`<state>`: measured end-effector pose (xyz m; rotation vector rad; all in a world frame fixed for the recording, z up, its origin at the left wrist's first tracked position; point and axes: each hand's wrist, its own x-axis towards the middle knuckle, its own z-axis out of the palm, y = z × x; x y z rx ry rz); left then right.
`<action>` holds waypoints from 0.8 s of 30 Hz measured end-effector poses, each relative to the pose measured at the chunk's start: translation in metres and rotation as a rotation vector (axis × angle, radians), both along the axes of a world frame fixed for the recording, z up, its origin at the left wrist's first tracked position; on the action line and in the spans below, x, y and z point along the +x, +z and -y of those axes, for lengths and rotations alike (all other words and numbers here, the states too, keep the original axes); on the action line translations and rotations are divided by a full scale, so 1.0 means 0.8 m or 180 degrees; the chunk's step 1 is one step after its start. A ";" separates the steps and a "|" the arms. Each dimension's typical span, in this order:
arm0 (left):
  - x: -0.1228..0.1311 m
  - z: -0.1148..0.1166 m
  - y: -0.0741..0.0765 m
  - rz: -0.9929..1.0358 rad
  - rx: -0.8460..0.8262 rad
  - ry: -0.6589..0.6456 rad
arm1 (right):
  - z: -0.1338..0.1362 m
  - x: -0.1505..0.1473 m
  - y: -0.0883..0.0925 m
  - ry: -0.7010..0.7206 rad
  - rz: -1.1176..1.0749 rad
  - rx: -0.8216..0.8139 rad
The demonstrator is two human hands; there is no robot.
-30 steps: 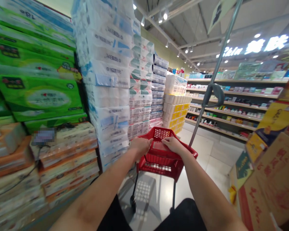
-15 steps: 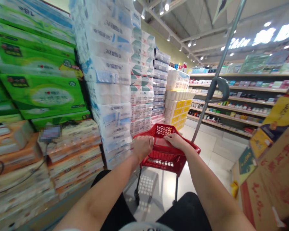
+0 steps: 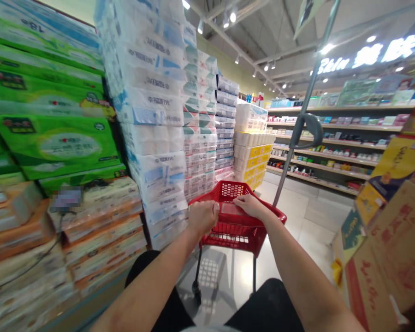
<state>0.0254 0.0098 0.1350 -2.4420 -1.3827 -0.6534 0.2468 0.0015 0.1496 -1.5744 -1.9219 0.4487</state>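
A small red shopping cart (image 3: 240,230) with a mesh basket stands on the aisle floor in front of me. My left hand (image 3: 202,216) is closed around the near left end of the cart's handle. My right hand (image 3: 249,205) grips the same handle a little to the right, fingers curled over it. Both forearms reach forward from the bottom of the view. I cannot see into the basket past my hands.
Tall stacks of packaged tissue and toilet paper (image 3: 152,115) line the left side. Cardboard boxes (image 3: 390,249) crowd the right. Shelves of goods (image 3: 332,152) run along the far right. A grey pole (image 3: 297,129) slants up beyond the cart. Pale floor tiles (image 3: 297,216) stretch ahead.
The cart and my hands have edged forward along the aisle; the view swayed slightly. Both hands stayed on the handle.
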 end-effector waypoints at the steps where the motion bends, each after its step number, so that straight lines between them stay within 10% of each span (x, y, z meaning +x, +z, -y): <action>1: 0.001 -0.002 0.003 -0.0094 -0.0193 0.0078 | 0.002 -0.001 0.000 0.0012 0.0004 -0.0014; 16: -0.020 -0.004 0.006 0.0021 -0.0438 -0.0119 | 0.008 -0.008 -0.002 -0.0086 0.0150 0.0074; 24: -0.057 0.000 -0.047 0.0601 0.0855 -0.0585 | 0.010 -0.022 0.001 -0.0003 0.0053 0.0015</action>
